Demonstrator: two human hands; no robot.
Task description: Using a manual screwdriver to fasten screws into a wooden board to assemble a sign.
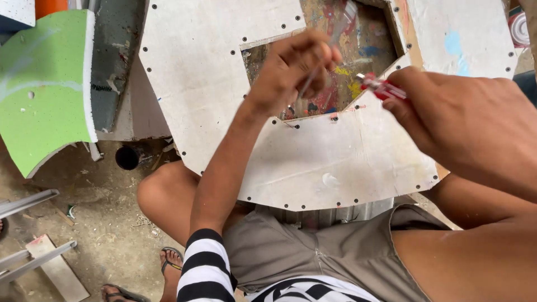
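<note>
Your left hand [296, 70] pinches a thin clear tool [327, 53], right hand [458, 120] grips a red screwdriver [383, 88], both over the white panel [313, 162].

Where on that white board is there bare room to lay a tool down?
Free: the white screw-edged board's lower flat stretch, between its angular cutout and near edge, and its left part beside the green curved foam piece. Crowded: around the cutout, where the left hand and right hand work.
</note>
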